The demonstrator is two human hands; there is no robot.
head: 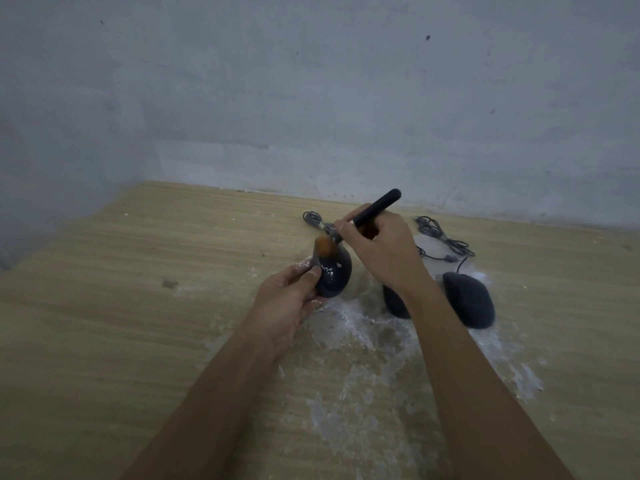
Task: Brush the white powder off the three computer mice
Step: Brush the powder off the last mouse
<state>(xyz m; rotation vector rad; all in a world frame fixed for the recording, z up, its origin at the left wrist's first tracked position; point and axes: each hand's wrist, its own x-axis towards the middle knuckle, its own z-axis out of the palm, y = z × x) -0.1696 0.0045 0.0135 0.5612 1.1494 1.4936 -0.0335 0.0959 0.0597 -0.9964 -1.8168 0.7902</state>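
My left hand [289, 299] grips a dark mouse [335, 271] and holds it tilted above the wooden table [104, 323]; white specks still cling to its back. My right hand [379, 249] holds a black-handled brush [375, 207], whose brown bristles [325, 244] touch the front end of that mouse. A second dark mouse [394, 303] lies on the table, mostly hidden behind my right wrist. A third dark mouse [469, 299] lies to its right, in plain view.
White powder [360, 334] is smeared over the table around and in front of the mice. Coiled grey cables [446, 240] lie behind them near the grey wall [311, 98]. Another cable coil [311, 218] lies behind the held mouse.
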